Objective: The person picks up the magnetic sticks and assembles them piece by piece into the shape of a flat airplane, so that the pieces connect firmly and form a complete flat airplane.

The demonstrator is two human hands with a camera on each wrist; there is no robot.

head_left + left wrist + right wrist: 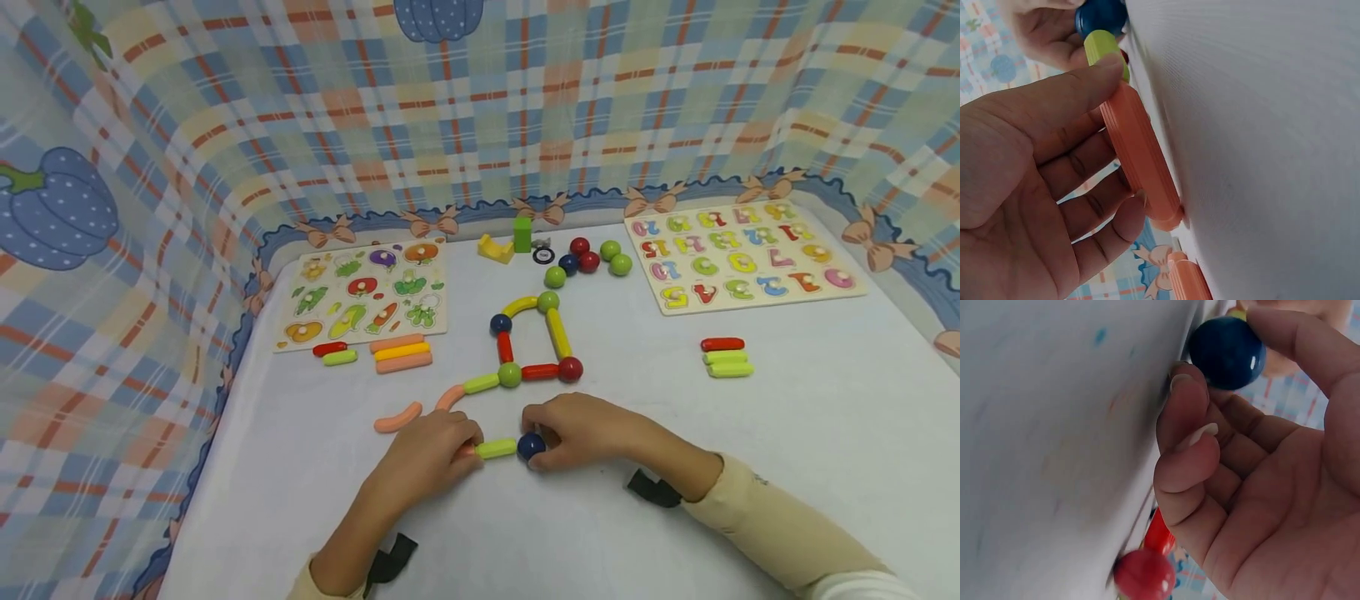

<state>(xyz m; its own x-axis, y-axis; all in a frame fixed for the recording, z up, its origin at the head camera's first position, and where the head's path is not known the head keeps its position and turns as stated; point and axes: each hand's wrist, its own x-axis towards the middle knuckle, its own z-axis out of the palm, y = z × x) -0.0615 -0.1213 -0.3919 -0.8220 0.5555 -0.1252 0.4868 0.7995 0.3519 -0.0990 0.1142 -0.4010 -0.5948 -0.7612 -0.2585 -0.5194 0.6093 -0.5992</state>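
My left hand (433,452) pinches a salmon stick (1138,153) near its join with a short light-green stick (497,449). Mostly hidden by that hand in the head view, the salmon stick runs along the white surface. At the green stick's right end sits a dark blue ball (532,447), held between the thumb and fingers of my right hand (581,429). Just beyond the left hand, a curved salmon stick (450,397) joins another green stick (482,383). This leads to a green ball (510,374) at the corner of a closed frame of sticks and balls.
A loose curved salmon stick (398,417) lies left of the left hand. Behind are a vegetable puzzle board (337,283), a number puzzle board (693,242) and several loose balls (588,262). Spare sticks lie left (403,352) and right (727,357). A plaid curtain (450,117) hangs behind the table.
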